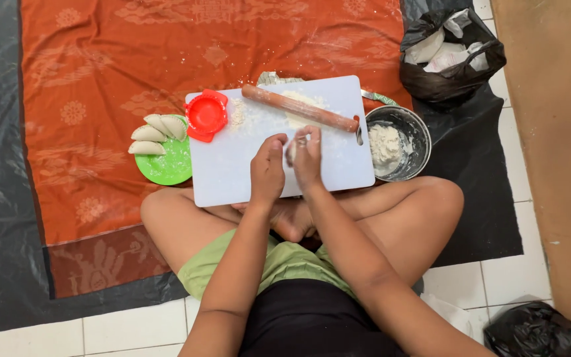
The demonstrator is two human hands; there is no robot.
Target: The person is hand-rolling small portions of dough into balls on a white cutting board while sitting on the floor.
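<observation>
dough piece (291,151): small, pale, pinched between both hands
place: centre of frame, over the white cutting board (232,172)

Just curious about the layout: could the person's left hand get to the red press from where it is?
Probably yes: the red press lies on the white board's left corner, nothing between it and the left hand, though both hands are busy with dough.

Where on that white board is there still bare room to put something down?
The near-left corner of the white cutting board, below the red press, is bare. The far edge is crowded by the rolling pin and flour; both hands fill the middle. The orange cloth beyond lies open.
</observation>
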